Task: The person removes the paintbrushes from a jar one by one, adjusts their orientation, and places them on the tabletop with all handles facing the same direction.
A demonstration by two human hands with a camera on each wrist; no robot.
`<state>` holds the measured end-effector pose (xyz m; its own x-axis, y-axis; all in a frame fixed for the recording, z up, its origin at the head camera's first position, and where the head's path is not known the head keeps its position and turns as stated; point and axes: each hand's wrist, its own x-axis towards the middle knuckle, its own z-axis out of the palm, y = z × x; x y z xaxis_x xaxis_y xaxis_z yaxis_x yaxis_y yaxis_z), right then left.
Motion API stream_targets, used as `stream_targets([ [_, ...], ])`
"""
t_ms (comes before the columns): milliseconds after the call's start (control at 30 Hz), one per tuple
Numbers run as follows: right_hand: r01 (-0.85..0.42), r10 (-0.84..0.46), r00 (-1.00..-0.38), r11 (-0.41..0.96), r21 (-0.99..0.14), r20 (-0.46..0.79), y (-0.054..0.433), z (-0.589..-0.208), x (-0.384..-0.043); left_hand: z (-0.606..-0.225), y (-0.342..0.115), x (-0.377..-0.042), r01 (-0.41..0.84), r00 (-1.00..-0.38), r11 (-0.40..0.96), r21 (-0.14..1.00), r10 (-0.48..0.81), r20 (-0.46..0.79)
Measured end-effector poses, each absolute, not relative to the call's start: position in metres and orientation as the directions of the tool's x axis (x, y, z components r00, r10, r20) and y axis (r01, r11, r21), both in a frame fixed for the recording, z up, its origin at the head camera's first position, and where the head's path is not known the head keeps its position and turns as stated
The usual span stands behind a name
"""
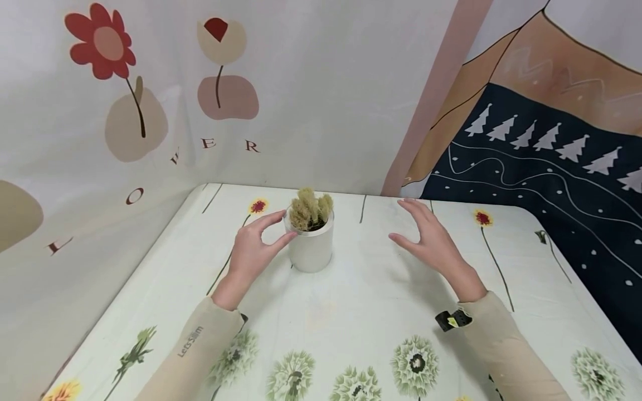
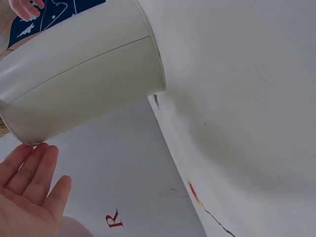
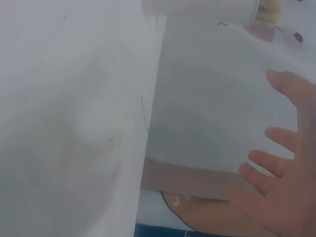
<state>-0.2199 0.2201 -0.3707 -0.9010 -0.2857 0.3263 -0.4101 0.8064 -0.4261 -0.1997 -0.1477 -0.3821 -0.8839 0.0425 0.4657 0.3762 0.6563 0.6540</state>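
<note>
1. The pot stands upright on the table, a little left of centre and toward the far side. It is white and round-walled, and a thin dark line runs along its side in my left wrist view.
2. In the pot sits the plant, yellowish-green and tufted, its tops rising above the rim.
3. My left hand is at the pot's left side, thumb and fingers spread wide. The thumb touches near the front of the rim, and the fingertips meet it farther back (from the wrist those fingers look nearly straight, with no curl round the wall).
4. My right hand is well apart from the pot, to its right, over the table. It holds nothing; there is a wide gap between thumb and fingers, and the palm side faces the pot.
5. A dark strap with a yellow-green patch sits at my right wrist, just by the cuff. Both my sleeves are beige.
6. The table has a white cover printed with flowers, some on long stems.
7. Behind it hangs a pale sheet with flowers and red letters; to the right, a dark panel shows white trees.
</note>
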Motion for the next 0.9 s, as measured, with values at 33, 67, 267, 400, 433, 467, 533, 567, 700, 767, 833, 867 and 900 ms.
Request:
stream_targets([
  [33,-0.410,-0.288,-0.902,0.804,-0.430,0.323,0.218,-0.370,-0.220,-0.382,-0.147,-0.199,0.372,-0.885,0.658,0.655,0.040,0.463],
  [67,-0.411,-0.290,-0.902,0.802,-0.434,0.319,0.215,-0.370,-0.220,-0.382,-0.147,-0.199,0.366,-0.888,0.658,0.658,0.036,0.459],
  [267,-0.428,-0.300,-0.896,0.778,-0.460,0.326,0.202,-0.366,-0.219,-0.379,-0.146,-0.199,0.335,-0.904,0.659,0.674,0.023,0.428],
  [400,-0.444,-0.300,-0.887,0.762,-0.472,0.351,0.194,-0.366,-0.220,-0.377,-0.146,-0.199,0.325,-0.910,0.670,0.667,0.031,0.413],
  [433,-0.449,-0.300,-0.884,0.756,-0.476,0.359,0.193,-0.367,-0.221,-0.377,-0.146,-0.199,0.324,-0.911,0.671,0.667,0.032,0.410],
  [467,-0.455,-0.300,-0.881,0.752,-0.478,0.366,0.191,-0.367,-0.221,-0.377,-0.146,-0.199,0.321,-0.913,0.670,0.669,0.032,0.407],
  [533,-0.467,-0.303,-0.874,0.738,-0.487,0.379,0.186,-0.368,-0.222,-0.376,-0.146,-0.199,0.317,-0.916,0.667,0.674,0.030,0.400],
  [567,-0.470,-0.303,-0.873,0.733,-0.493,0.382,0.184,-0.368,-0.222,-0.377,-0.146,-0.199,0.314,-0.917,0.665,0.678,0.028,0.398],
  [700,-0.467,-0.297,-0.877,0.713,-0.524,0.378,0.175,-0.366,-0.224,-0.377,-0.146,-0.199,0.312,-0.918,0.662,0.682,0.023,0.397],
  [767,-0.463,-0.294,-0.880,0.704,-0.539,0.372,0.170,-0.365,-0.224,-0.377,-0.146,-0.199,0.314,-0.916,0.661,0.681,0.023,0.400],
  [833,-0.467,-0.296,-0.879,0.694,-0.549,0.373,0.166,-0.364,-0.225,-0.377,-0.146,-0.199,0.317,-0.914,0.661,0.680,0.023,0.404],
  [867,-0.471,-0.299,-0.877,0.688,-0.552,0.377,0.164,-0.364,-0.225,-0.376,-0.146,-0.198,0.317,-0.915,0.661,0.680,0.023,0.404],
  [900,-0.475,-0.299,-0.875,0.681,-0.557,0.381,0.162,-0.363,-0.225,-0.376,-0.146,-0.198,0.317,-0.914,0.662,0.680,0.023,0.404],
])
